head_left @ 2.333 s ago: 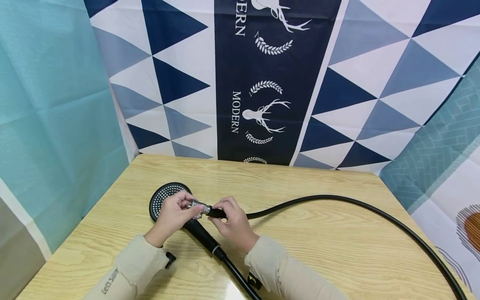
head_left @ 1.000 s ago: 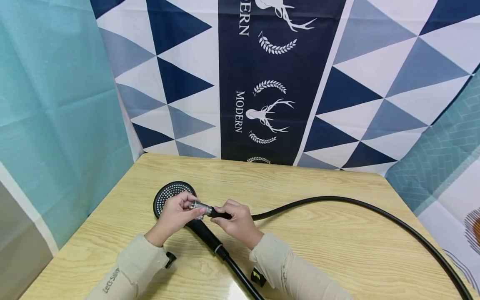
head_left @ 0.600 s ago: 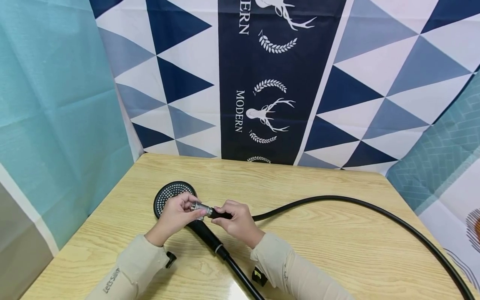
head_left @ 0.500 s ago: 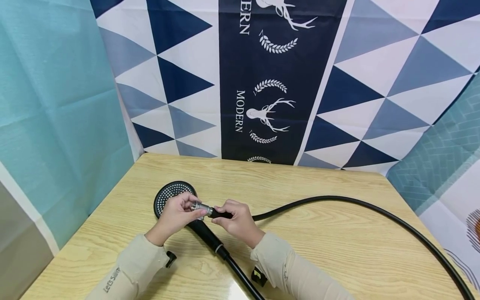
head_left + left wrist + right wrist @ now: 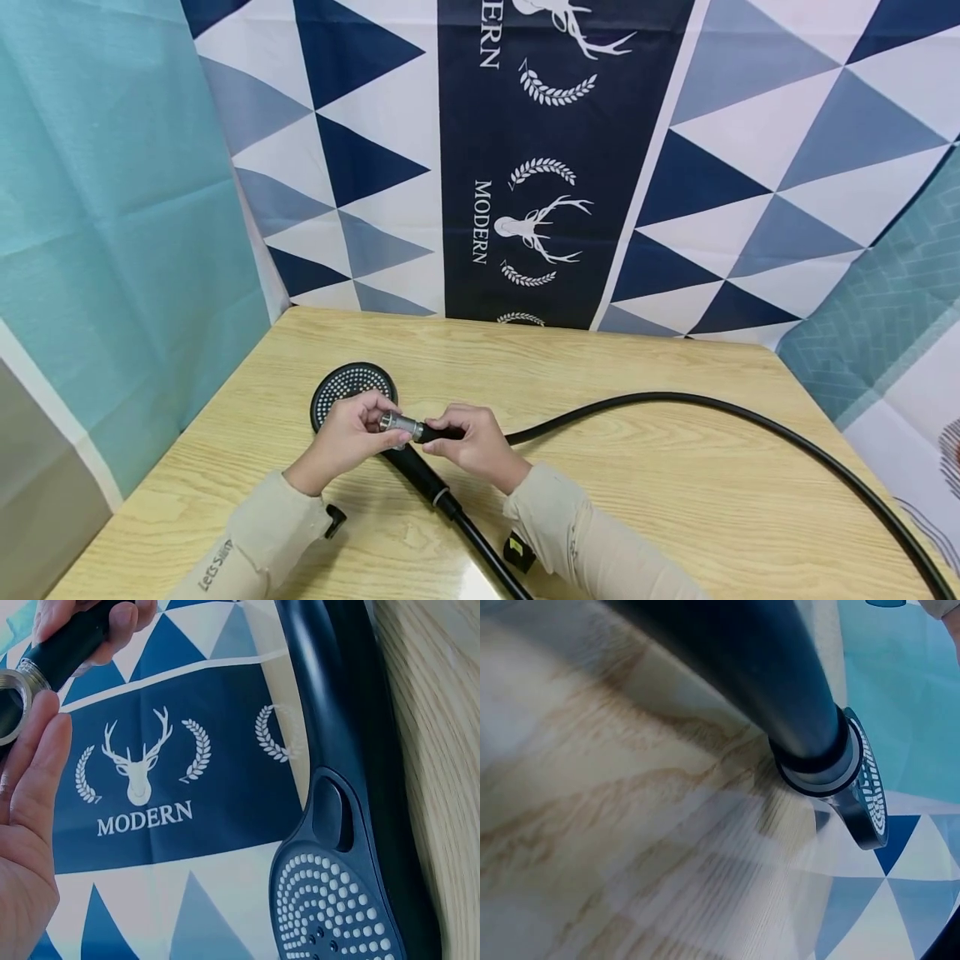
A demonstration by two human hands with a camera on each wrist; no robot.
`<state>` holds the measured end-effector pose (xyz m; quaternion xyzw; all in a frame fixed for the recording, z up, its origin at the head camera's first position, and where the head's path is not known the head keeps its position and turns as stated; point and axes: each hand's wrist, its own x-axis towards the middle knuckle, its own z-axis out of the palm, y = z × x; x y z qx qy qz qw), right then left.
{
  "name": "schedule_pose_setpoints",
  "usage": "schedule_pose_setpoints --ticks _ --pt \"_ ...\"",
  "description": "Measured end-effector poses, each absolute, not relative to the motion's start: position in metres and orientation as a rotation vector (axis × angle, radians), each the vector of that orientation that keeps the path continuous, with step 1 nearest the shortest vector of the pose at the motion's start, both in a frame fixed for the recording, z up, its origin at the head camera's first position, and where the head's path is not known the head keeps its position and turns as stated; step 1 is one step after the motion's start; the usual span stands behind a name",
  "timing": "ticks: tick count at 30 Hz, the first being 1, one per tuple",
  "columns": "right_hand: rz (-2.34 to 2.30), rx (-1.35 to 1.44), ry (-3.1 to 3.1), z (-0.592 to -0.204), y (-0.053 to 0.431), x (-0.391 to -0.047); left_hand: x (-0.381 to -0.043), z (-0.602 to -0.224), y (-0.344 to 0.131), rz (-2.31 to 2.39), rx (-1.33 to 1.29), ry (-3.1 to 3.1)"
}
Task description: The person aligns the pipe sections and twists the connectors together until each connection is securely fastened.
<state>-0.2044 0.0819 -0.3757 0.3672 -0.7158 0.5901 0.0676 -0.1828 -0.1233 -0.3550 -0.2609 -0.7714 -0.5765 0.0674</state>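
My left hand (image 5: 339, 439) pinches a short silver fitting (image 5: 402, 426) between thumb and fingers, above the table. Its round, open metal end (image 5: 18, 681) shows in the left wrist view. My right hand (image 5: 483, 450) grips the black sleeve (image 5: 438, 434) at the end of a black hose (image 5: 660, 396); sleeve and fitting are lined up end to end. Under and behind the left hand a black hand shower (image 5: 408, 471) lies on the table, its spray face (image 5: 351, 385) dotted with pale nozzles. In the right wrist view, its black handle (image 5: 769, 667) runs close to the camera; the right hand is out of that view.
The hose arcs over the right side of the wooden table (image 5: 615, 483) and leaves at the lower right. A second black hose (image 5: 491, 554) runs from the shower handle to the front edge. Patterned cloth (image 5: 525, 167) hangs behind the table, with teal cloth (image 5: 127, 208) at the left.
The right hand has shifted its hold slightly along the sleeve and now has its fingers more curled. The left hand has tilted the fitting a little. The whole head view has moved slightly.
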Motion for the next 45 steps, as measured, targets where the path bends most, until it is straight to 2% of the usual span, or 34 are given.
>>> schedule_pose_setpoints --ticks 25,37,45 --pt "1.751 1.137 -2.333 -0.373 0.084 -0.202 -0.178 -0.353 -0.127 -1.700 -0.834 -2.332" --pt "1.250 1.357 -1.755 -0.386 0.078 -0.207 -0.179 -0.353 -0.128 -1.864 -0.878 -2.210" --pt "1.006 1.283 -1.808 -0.385 0.074 -0.209 -0.184 -0.353 -0.125 -1.784 -0.864 -2.191"
